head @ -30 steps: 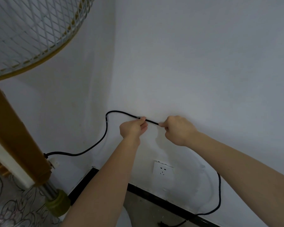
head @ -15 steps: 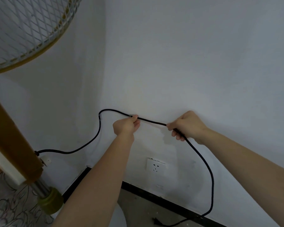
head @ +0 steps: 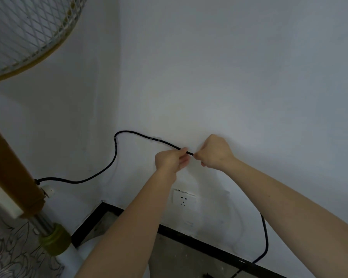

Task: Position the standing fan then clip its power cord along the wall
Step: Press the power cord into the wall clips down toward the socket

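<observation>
The standing fan (head: pixel 18 35) fills the left side, with its white grille at the top and brown column lower down. Its black power cord (head: pixel 100 172) leaves the column, climbs the white wall and runs right through two clear clips (head: pixel 156 139). My left hand (head: pixel 172 160) and my right hand (head: pixel 214 152) both pinch the cord against the wall, close together, above the socket. Past my right hand the cord hangs down behind my forearm to the floor, where the plug (head: pixel 206 275) lies.
A white wall socket (head: pixel 184 197) sits below my hands. A black skirting strip (head: pixel 199 244) runs along the base of the wall above a grey floor. The wall corner is just right of the fan; a patterned surface lies at the lower left.
My left hand slid right along the cord, uncovering a clip on the wall. My right hand moved back in close to the left, after being further apart half a second ago.
</observation>
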`<state>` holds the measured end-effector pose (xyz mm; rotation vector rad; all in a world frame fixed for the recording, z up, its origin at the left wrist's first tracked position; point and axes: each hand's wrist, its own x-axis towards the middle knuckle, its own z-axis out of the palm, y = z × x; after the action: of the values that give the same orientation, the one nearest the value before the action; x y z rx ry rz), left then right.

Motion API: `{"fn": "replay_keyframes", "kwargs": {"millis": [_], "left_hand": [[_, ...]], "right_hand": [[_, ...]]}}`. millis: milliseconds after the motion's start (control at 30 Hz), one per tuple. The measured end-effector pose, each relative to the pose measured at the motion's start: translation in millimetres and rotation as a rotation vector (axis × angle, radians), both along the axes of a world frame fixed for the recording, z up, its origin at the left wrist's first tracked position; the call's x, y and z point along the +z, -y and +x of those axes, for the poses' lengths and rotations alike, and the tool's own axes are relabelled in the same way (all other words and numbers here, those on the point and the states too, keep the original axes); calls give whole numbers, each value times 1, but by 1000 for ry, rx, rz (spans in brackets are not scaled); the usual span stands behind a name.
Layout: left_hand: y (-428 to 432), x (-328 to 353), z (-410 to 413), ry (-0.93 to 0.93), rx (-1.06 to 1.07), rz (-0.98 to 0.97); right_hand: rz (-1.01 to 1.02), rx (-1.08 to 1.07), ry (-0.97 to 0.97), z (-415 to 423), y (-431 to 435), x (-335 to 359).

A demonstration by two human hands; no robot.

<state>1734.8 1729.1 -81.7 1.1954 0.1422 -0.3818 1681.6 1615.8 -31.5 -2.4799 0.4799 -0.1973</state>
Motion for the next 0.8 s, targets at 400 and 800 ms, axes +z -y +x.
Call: {"fn": "replay_keyframes", "kwargs": {"millis": [400, 800], "left_hand": [[15, 0, 1, -34, 95, 67], [30, -17, -19, -33, 17, 12]], "right_hand": [[227, -16, -181, -41, 47, 8], [-70, -30, -59, -32, 34, -11]]}}
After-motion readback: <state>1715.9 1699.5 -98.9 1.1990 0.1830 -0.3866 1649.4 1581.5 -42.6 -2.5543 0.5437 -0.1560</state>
